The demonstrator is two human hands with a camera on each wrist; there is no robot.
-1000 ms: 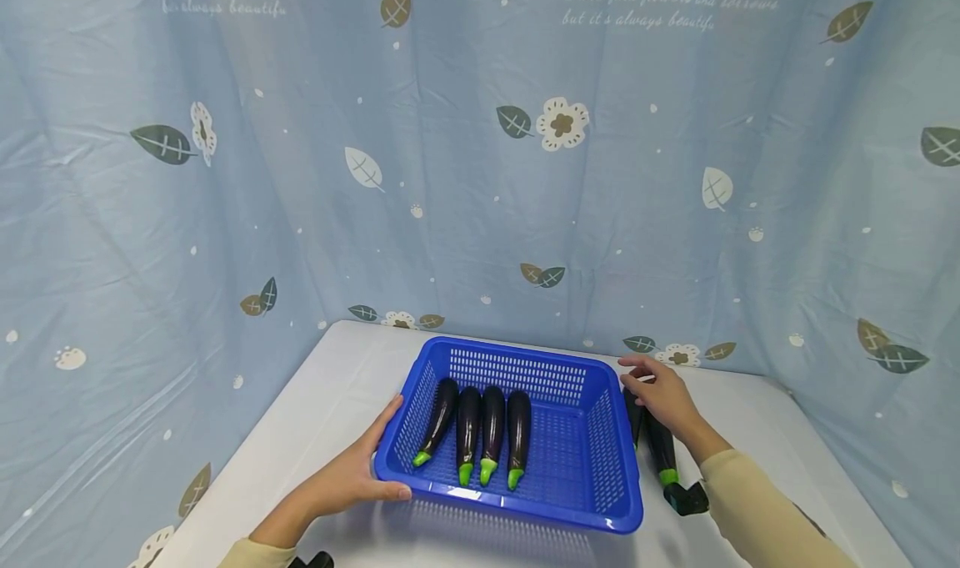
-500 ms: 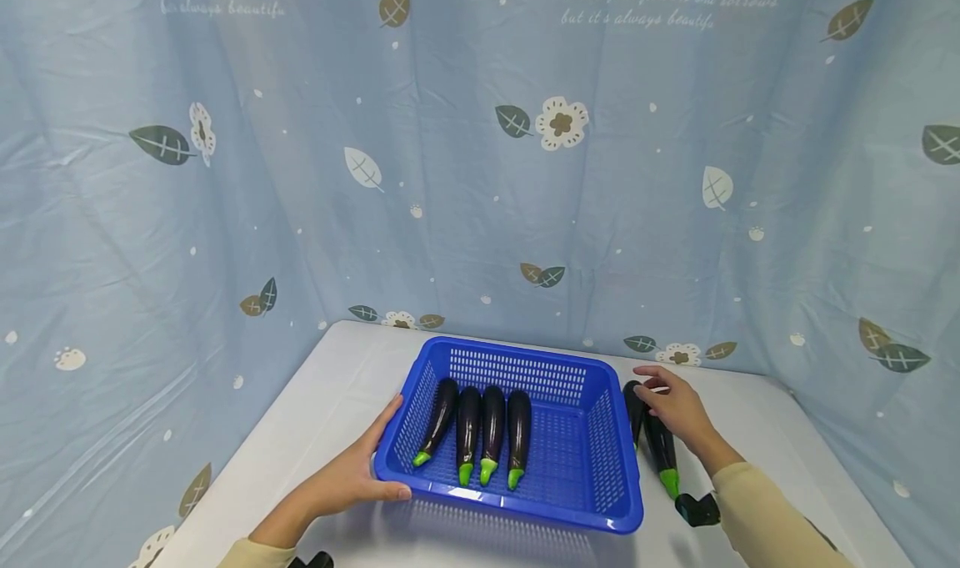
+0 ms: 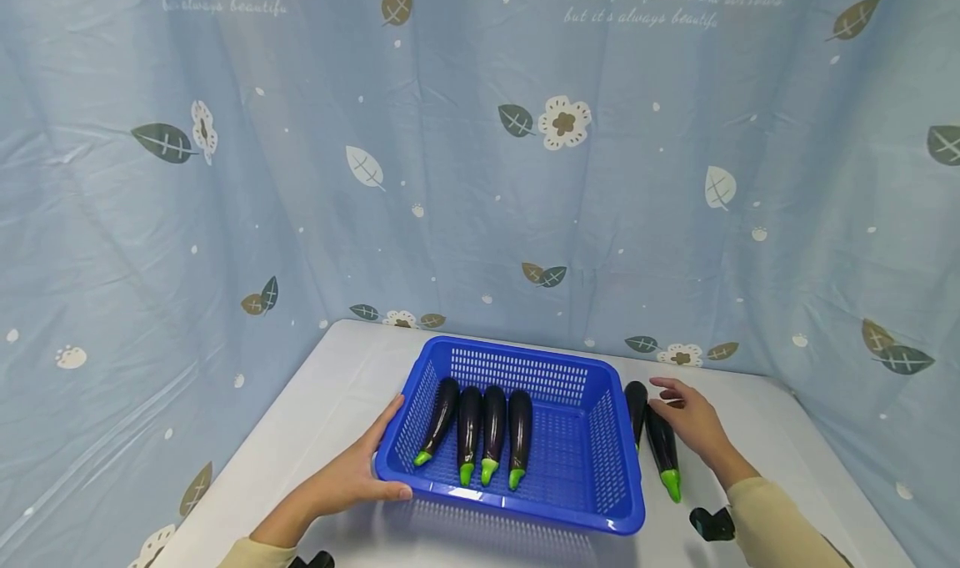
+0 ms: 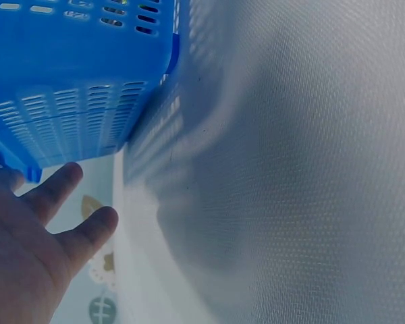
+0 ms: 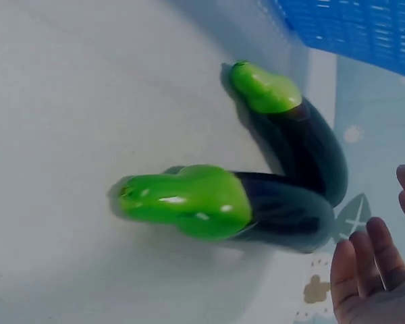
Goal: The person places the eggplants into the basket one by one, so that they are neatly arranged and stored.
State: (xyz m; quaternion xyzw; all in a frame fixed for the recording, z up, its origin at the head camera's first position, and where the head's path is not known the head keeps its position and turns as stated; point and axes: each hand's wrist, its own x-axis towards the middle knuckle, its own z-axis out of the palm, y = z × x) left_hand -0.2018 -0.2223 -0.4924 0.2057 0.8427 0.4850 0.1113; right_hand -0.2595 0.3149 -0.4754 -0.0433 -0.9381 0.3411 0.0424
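Observation:
A blue slotted plastic basket [image 3: 558, 443] stands on the white table, with several glossy dark eggplants [image 3: 469, 426] side by side in its left half, green stem ends facing me. My left hand [image 3: 337, 472] spans the basket's front left corner, thumb at the front rim and fingers along the left side; the left wrist view shows the outer fingers straight and spread. Two more eggplants lie right of the basket: one [image 3: 636, 405] beside its wall, the other [image 3: 663, 455] just right of that. Over their far ends is my right hand [image 3: 693, 422], fingers loosely bent around nothing.
Behind the white table [image 3: 352, 359] hangs a light blue curtain [image 3: 465, 176] printed with leaves and flowers, and it also encloses both sides. A black wrist camera [image 3: 712, 525] sits by the right sleeve [image 3: 780, 526].
My right hand has moved right and slightly toward me, away from the basket's right rim, uncovering more of the two outer eggplants. The left hand and basket stay put.

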